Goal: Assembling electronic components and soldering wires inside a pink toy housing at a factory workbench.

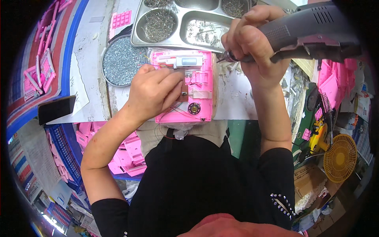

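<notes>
In front of me on the work surface lies an opened pink plastic housing point(166, 117). It carries a small display module point(188, 61), thin wires and a round speaker point(194, 108). My left hand point(156, 89) rests over its left side, fingers bent and pressed down on the parts inside; what the fingertips hold is hidden. Raised at the upper right, my right hand point(256, 47) is wrapped round a dark electric screwdriver point(300, 29). Its bit points left, just off the housing's upper right corner.
A round dish of small screws point(124, 61) stands left of the housing. Behind it is a metal compartment tray point(177, 19) with screws and springs. A dark phone-like slab point(56, 110) is at the left. Pink parts point(335, 83) and a yellow basket point(340, 158) are at the right.
</notes>
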